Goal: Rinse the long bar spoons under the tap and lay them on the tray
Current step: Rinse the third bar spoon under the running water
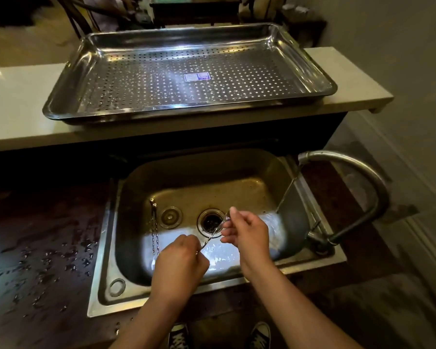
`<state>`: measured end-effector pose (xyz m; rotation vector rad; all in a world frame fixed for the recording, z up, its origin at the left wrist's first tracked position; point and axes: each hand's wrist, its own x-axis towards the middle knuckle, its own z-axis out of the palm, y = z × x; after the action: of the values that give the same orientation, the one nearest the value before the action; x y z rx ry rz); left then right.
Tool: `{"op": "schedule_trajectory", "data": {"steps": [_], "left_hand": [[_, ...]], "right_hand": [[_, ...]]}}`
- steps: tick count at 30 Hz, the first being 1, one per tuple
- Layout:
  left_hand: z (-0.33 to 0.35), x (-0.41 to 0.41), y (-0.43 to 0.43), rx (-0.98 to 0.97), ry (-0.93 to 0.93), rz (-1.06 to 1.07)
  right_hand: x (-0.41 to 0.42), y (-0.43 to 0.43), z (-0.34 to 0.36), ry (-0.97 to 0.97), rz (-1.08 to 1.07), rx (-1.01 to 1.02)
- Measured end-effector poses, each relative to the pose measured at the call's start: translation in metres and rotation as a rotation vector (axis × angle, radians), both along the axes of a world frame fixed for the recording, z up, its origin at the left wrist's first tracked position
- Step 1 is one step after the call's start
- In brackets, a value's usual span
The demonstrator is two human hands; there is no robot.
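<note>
the bar spoon (pixel 212 235) is held between both hands low over the sink (pixel 126 197), its twisted stem slanting across the drain (pixel 211 221). the left hand (pixel 179 263) curls closed around its near end, and the right hand (pixel 247 230) pinches the far end between thumb and fingertips. the tap (pixel 358 170) is running, but its thin stream (pixel 287 190) falls to the right of the grip, against the sink wall, and does not seem to touch the spoon, so this one looks not yet rinsed. two more spoons (pixel 154 230) lie side by side on the sink floor just left of the left hand, apparently waiting. the perforated tray (pixel 68 79) sits on a pale ledge (pixel 18 102) well beyond and above the grip, bearing only a small sticker (pixel 196 77) and some drops; no spoon lies there, so the task seems near its start. the dark counter (pixel 48 248) left of the sink is spattered with water. the ledge's front edge stands between grip and tray, so the long stem would need lifting clear of it.
</note>
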<state>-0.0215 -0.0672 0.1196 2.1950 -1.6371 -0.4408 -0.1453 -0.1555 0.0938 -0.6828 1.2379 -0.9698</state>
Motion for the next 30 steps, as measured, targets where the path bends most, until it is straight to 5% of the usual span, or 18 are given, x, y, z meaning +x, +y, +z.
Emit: {"op": "schedule_trajectory", "data": {"steps": [13, 30], "left_hand": [[-0.008, -0.014, -0.005, 0.044, 0.368, 0.185], [-0.022, -0.035, -0.029, 0.042, 0.382, 0.072]], "right_hand": [[-0.014, -0.002, -0.008, -0.025, -0.083, 0.015], [-0.033, -0.019, -0.01, -0.142, -0.168, 0.129]]}}
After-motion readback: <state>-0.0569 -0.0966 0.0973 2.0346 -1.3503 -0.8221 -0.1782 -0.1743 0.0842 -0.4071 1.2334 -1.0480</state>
